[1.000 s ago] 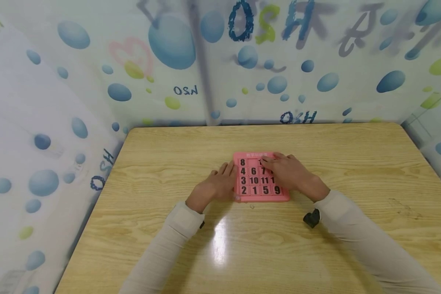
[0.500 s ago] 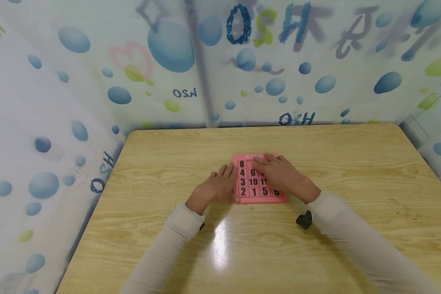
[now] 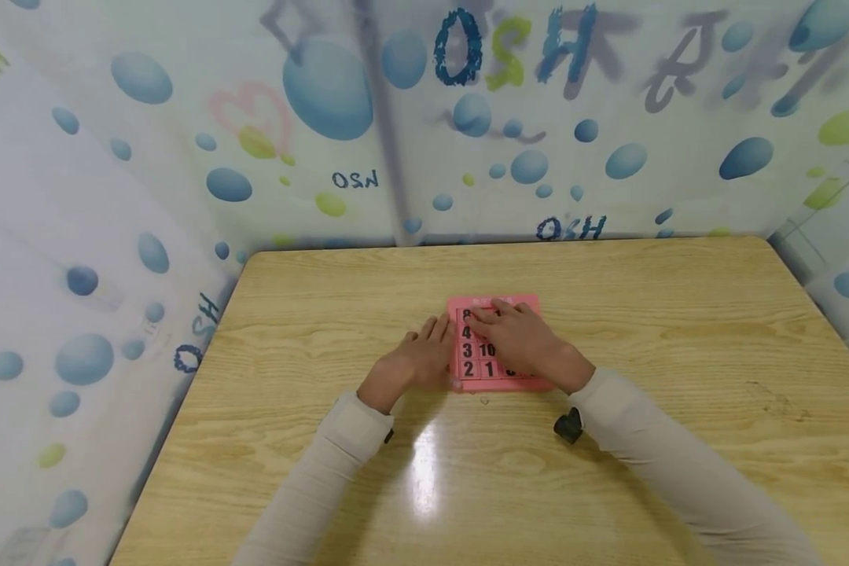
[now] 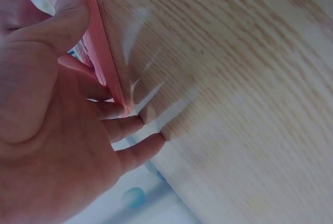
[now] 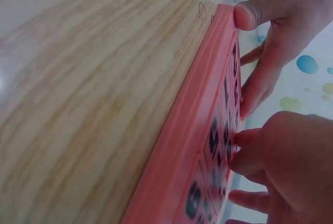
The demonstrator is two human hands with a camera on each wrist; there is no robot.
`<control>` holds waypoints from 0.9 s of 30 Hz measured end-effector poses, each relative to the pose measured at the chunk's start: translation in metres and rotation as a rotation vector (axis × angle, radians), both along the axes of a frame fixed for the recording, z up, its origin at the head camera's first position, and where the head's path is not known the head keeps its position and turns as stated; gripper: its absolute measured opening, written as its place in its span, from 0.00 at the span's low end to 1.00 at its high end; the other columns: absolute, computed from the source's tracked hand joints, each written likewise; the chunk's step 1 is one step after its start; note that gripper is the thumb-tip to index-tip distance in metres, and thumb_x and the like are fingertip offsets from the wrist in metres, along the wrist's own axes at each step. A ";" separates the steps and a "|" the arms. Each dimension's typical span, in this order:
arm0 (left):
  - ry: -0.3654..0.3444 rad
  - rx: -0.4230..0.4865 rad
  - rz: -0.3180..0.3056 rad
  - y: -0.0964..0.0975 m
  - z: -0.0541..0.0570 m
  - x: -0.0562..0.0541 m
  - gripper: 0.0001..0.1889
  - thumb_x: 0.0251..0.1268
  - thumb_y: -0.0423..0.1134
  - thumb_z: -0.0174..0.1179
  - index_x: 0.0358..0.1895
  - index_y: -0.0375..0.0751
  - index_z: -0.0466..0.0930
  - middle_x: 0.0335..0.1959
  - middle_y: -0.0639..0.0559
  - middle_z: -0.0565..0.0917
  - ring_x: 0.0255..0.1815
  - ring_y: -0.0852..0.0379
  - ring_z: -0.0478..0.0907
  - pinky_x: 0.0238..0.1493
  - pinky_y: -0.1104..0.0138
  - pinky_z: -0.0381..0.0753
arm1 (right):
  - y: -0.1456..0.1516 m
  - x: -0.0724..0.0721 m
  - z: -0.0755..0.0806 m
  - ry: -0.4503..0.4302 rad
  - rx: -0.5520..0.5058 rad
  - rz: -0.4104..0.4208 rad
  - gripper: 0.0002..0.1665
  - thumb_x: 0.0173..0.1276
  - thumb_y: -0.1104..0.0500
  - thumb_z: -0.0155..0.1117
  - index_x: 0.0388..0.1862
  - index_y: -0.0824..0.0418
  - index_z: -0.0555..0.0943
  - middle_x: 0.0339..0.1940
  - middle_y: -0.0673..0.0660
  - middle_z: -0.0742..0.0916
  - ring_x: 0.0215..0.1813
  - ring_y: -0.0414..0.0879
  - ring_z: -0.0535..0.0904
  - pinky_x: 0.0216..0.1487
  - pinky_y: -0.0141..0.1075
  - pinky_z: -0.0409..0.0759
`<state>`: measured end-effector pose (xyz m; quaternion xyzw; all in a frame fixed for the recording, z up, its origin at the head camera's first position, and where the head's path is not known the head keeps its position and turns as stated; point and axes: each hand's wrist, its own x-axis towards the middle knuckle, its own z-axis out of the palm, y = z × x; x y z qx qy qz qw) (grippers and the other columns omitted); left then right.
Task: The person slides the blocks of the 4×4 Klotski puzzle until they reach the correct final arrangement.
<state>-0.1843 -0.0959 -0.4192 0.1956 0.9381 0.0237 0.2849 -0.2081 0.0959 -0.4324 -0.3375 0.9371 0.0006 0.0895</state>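
A pink sliding number puzzle (image 3: 498, 385) with black-numbered square tiles lies flat on the table in the head view. My left hand (image 3: 420, 360) rests along its left side, fingers stretched out. In the left wrist view, the thumb (image 4: 73, 13) touches the puzzle's near edge, while the straight fingers reach along the side and past it. My right hand (image 3: 527, 339) is over the tiles from the right, its fingertips at the upper left numbers. The right wrist view shows its fingers (image 5: 247, 159) touching the tile face. That hand hides many of the middle and right tiles.
The wood-grain table (image 3: 325, 306) extends on all sides of the puzzle. A wall sheet (image 3: 410, 149) printed with blue drops stands behind its far edge and another along the left. A small black device (image 3: 568, 425) hangs under the right cuff.
My right hand has slid left across the tiles, from the upper right numbers to the upper left ones. The left hand stays at the puzzle's left side.
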 end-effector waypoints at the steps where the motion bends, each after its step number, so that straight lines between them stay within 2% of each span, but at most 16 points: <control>1: 0.000 -0.001 0.000 0.000 0.000 0.000 0.55 0.66 0.62 0.57 0.80 0.39 0.30 0.82 0.44 0.30 0.82 0.45 0.31 0.79 0.49 0.47 | 0.000 0.000 0.000 0.001 0.002 -0.001 0.30 0.79 0.56 0.47 0.78 0.50 0.63 0.79 0.54 0.66 0.78 0.61 0.58 0.69 0.60 0.65; 11: 0.007 0.011 -0.001 -0.001 0.000 0.001 0.55 0.66 0.62 0.58 0.80 0.38 0.31 0.82 0.44 0.31 0.82 0.45 0.32 0.79 0.49 0.48 | 0.007 0.002 0.002 0.011 0.001 -0.024 0.29 0.80 0.55 0.49 0.78 0.52 0.64 0.78 0.53 0.68 0.77 0.60 0.60 0.69 0.61 0.66; 19: 0.012 0.026 0.000 -0.001 0.002 0.002 0.55 0.66 0.61 0.58 0.80 0.37 0.32 0.82 0.43 0.32 0.82 0.44 0.33 0.79 0.49 0.48 | 0.013 0.001 0.001 0.003 0.017 -0.041 0.30 0.77 0.59 0.50 0.77 0.51 0.65 0.77 0.53 0.69 0.77 0.61 0.61 0.69 0.63 0.65; 27: 0.002 0.029 0.001 -0.002 0.001 0.001 0.55 0.66 0.62 0.58 0.80 0.38 0.31 0.82 0.44 0.31 0.82 0.46 0.31 0.79 0.50 0.47 | 0.017 0.004 0.005 0.037 0.014 -0.039 0.29 0.76 0.59 0.53 0.75 0.53 0.68 0.75 0.55 0.72 0.75 0.63 0.63 0.67 0.62 0.67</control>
